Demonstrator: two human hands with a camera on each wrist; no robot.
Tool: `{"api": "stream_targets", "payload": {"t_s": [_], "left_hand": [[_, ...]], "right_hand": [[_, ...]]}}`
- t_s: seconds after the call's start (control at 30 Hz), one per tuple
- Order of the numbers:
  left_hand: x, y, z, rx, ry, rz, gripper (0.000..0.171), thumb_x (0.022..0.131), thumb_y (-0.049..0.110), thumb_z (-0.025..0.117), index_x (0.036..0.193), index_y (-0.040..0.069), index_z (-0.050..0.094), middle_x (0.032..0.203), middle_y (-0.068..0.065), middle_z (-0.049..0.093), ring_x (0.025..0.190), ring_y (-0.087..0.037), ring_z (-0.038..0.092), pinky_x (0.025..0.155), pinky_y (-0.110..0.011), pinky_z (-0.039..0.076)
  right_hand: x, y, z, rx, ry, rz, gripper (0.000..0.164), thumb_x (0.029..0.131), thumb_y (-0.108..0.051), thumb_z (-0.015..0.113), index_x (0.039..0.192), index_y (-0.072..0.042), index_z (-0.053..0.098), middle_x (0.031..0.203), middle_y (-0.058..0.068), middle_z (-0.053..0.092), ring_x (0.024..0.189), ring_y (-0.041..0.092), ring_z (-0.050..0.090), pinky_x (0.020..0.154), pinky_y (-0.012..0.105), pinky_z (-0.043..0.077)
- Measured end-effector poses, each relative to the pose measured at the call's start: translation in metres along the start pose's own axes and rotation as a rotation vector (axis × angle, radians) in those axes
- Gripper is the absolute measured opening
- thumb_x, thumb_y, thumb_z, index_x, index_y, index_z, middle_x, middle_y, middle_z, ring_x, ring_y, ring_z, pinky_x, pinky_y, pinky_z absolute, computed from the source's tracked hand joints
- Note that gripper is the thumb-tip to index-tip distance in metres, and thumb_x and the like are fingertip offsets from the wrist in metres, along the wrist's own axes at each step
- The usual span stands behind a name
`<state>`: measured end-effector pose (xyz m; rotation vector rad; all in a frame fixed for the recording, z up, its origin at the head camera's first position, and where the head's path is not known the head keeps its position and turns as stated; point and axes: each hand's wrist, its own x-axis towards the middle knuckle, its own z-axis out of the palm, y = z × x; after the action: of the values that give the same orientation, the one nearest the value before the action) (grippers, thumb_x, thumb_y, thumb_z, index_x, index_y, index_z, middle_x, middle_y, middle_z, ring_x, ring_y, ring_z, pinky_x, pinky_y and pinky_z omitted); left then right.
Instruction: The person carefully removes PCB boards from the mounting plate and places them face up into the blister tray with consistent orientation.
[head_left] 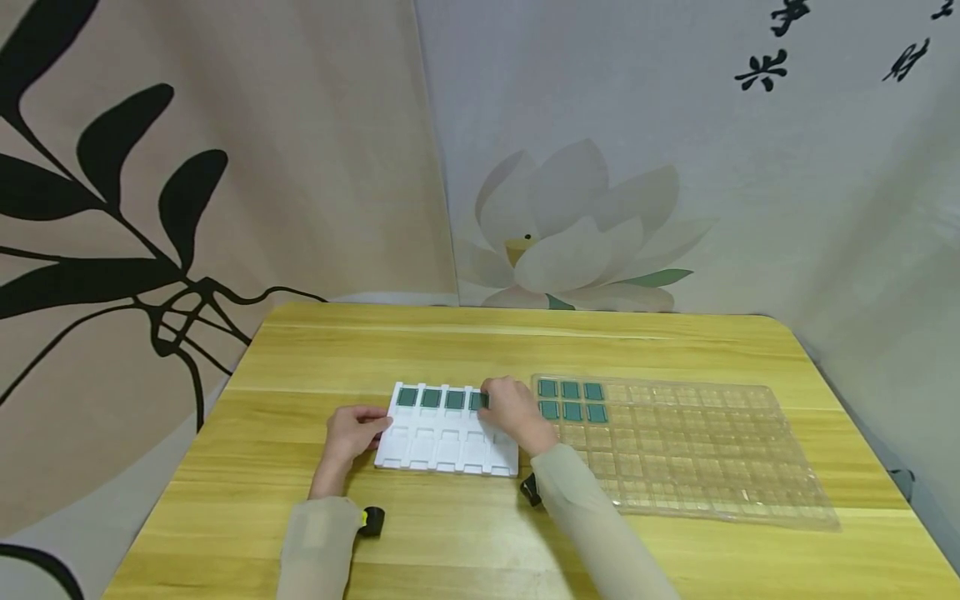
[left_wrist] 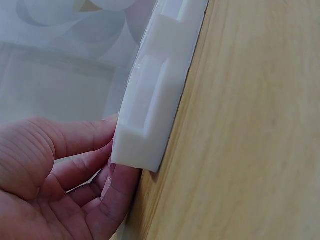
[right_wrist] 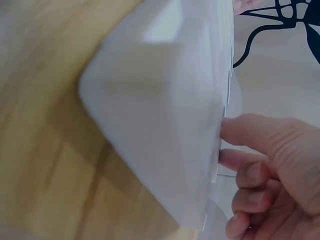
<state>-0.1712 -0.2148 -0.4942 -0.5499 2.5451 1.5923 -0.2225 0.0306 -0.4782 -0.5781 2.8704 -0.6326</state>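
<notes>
A white plastic tray [head_left: 435, 457] with rows of shallow pockets lies on the table, several dark green square chips [head_left: 431, 398] filling its far row. My left hand [head_left: 350, 433] grips the tray's left edge, thumb on top and fingers curled below, as the left wrist view shows of the tray corner [left_wrist: 137, 147]. At the far right of the tray, my right hand [head_left: 513, 410] pinches at a green chip [head_left: 476, 402] with thumb and index finger, the other fingers curled. Its palm covers the end of that row. In the right wrist view, the thumb [right_wrist: 245, 132] reaches over the tray's upper face.
To the right lies a large clear blister tray [head_left: 697, 450] with many pockets, green chips [head_left: 572, 412] in its far left corner. The wooden table [head_left: 247, 508] reaches back to a printed curtain [head_left: 360, 167]. Black wrist-camera parts [head_left: 372, 522] stick out beside the sleeves.
</notes>
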Motion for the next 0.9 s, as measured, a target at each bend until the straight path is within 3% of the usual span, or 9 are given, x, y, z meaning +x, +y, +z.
{"api": "stream_targets", "payload": {"t_s": [0.33, 0.53, 0.67, 0.77, 0.9], "left_hand": [[0.001, 0.001, 0.001, 0.004, -0.001, -0.001, 0.022, 0.086, 0.003, 0.064, 0.104, -0.010, 0.065, 0.094, -0.022, 0.064, 0.062, -0.012, 0.057, 0.055, -0.024, 0.052], [0.001, -0.001, 0.000, 0.000, -0.003, 0.009, 0.022, 0.085, 0.003, 0.065, 0.103, -0.011, 0.065, 0.090, -0.020, 0.065, 0.061, -0.012, 0.057, 0.055, -0.023, 0.052], [0.000, 0.000, -0.001, -0.002, -0.006, 0.010, 0.023, 0.085, 0.003, 0.065, 0.103, -0.011, 0.065, 0.090, -0.020, 0.065, 0.061, -0.013, 0.058, 0.055, -0.024, 0.052], [0.001, 0.000, 0.000, -0.003, -0.004, 0.004, 0.023, 0.085, 0.003, 0.065, 0.104, -0.011, 0.065, 0.090, -0.020, 0.065, 0.062, -0.013, 0.058, 0.055, -0.023, 0.052], [0.001, 0.000, -0.001, 0.002, -0.003, -0.003, 0.023, 0.085, 0.004, 0.065, 0.104, -0.010, 0.066, 0.090, -0.020, 0.065, 0.062, -0.013, 0.058, 0.055, -0.023, 0.052]], "right_hand": [[-0.005, 0.000, -0.005, 0.054, 0.010, -0.001, 0.030, 0.078, -0.013, 0.074, 0.105, 0.000, 0.066, 0.090, 0.011, 0.068, 0.065, 0.015, 0.060, 0.060, 0.023, 0.051], [-0.012, 0.002, -0.014, 0.096, 0.024, -0.009, 0.033, 0.078, -0.010, 0.073, 0.108, 0.002, 0.065, 0.098, 0.015, 0.068, 0.061, 0.014, 0.056, 0.065, 0.027, 0.052], [-0.017, 0.006, -0.019, 0.063, 0.065, -0.026, 0.030, 0.079, -0.010, 0.072, 0.106, 0.001, 0.066, 0.101, 0.016, 0.068, 0.061, 0.014, 0.054, 0.064, 0.031, 0.052], [-0.021, 0.010, -0.023, 0.036, 0.098, -0.041, 0.027, 0.080, -0.011, 0.072, 0.104, 0.001, 0.067, 0.094, 0.014, 0.069, 0.059, 0.011, 0.049, 0.063, 0.031, 0.051], [-0.027, 0.016, -0.028, 0.064, 0.105, -0.035, 0.027, 0.081, -0.010, 0.071, 0.104, 0.003, 0.066, 0.075, 0.009, 0.066, 0.048, 0.008, 0.037, 0.049, 0.024, 0.041]]}}
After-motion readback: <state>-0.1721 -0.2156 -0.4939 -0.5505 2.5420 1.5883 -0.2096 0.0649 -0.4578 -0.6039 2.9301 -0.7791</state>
